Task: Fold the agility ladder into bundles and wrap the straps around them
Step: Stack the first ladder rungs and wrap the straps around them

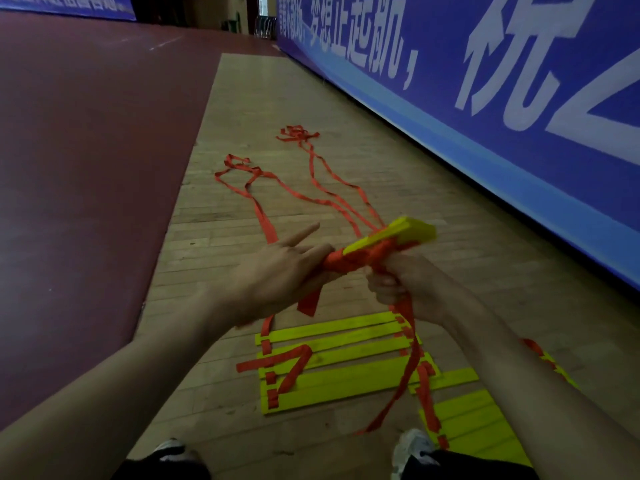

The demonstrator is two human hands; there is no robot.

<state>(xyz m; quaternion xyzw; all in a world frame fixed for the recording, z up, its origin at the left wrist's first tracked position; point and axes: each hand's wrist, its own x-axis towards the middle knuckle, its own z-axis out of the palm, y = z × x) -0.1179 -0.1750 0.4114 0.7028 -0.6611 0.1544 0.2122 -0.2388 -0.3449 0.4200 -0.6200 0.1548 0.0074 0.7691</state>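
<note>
At the left of the frame a dark red floor (86,150) is met by a strip of pale wooden floor (242,133), on which loose orange straps (263,188) are trailed. At centre, the left hand (273,275) is closed around the strap-wound end of a rung bundle (391,244) of yellow slats, with only the index finger held out straight. The bundle is held above the floor, tilted up towards the right. Just right of centre, the right hand (405,289) is clenched tightly on the bundle from beneath, and an orange strap is seen hanging from it. Below the hands, flat yellow ladder rungs (346,379) are laid on the wood. Along the right, a blue banner (485,98) is printed with large white Chinese characters; "梦想" and "起航" can be read.
</note>
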